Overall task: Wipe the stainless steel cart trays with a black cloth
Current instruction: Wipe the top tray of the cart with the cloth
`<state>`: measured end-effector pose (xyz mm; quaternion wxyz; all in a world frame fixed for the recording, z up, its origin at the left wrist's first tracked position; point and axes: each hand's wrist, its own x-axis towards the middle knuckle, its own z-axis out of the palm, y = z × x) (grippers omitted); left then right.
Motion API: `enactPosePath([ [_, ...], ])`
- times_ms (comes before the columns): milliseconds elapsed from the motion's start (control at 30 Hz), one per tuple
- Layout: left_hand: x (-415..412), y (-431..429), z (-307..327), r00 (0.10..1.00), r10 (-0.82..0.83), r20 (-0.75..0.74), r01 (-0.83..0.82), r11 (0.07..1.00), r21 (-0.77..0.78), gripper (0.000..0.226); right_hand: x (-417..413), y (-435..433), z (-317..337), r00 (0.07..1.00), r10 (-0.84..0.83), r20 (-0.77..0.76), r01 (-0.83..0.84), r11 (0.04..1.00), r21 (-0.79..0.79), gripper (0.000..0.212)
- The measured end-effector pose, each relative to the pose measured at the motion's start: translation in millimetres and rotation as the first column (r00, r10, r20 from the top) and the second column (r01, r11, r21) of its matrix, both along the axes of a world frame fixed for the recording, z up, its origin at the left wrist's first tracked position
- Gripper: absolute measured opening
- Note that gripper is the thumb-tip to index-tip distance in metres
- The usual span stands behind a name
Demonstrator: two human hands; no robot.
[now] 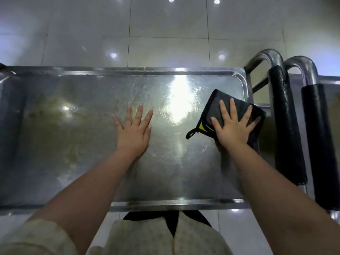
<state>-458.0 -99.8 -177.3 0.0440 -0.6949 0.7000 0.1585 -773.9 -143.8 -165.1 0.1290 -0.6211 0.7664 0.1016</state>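
Observation:
The stainless steel cart tray fills the middle of the head view, scratched and shiny, with dull yellowish smears on its left half. A folded black cloth with a yellow tag and a small loop lies at the tray's right end. My right hand presses flat on the cloth with fingers spread. On the bare metal near the tray's centre rests my left hand, flat, fingers straight, holding nothing.
Two curved steel cart handles with black grips rise just right of the tray. A raised rim runs along the near edge. Glossy white floor tiles lie beyond the far edge. My legs stand against the near side.

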Motion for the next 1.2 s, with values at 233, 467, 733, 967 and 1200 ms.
enactPosePath([
  [233, 25.9, 7.0, -1.5, 0.997, 0.08, 0.016, -0.08, 0.997, -0.002, 0.057, 144.0, 72.4, 1.0, 0.811, 0.568, 0.139, -0.574, 0.819, -0.002, 0.069],
  [467, 28.2, 6.6, -7.8, 0.998, 0.045, 0.035, -0.045, 0.999, -0.011, 0.055, 27.5, 53.8, -6.6, 0.976, 0.213, 0.051, -0.211, 0.977, -0.044, 0.068],
  [733, 23.2, 6.1, -14.0, 0.998, 0.047, 0.04, -0.045, 0.998, -0.035, 0.058, 97.0, 95.3, -5.2, 0.96, 0.268, 0.083, -0.269, 0.963, 0.001, 0.07],
  [967, 28.0, 7.9, -15.1, 0.999, 0.038, 0.01, -0.038, 0.997, -0.073, 0.055, 110.2, 109.7, -8.3, 0.841, 0.531, 0.104, -0.526, 0.848, -0.068, 0.069],
  [1200, 18.9, 5.3, -17.2, 0.999, 0.044, -0.006, -0.044, 0.996, -0.074, 0.056, 6.0, 100.3, 1.0, 1.0, -0.001, 0.021, 0.001, 1.0, 0.011, 0.071],
])
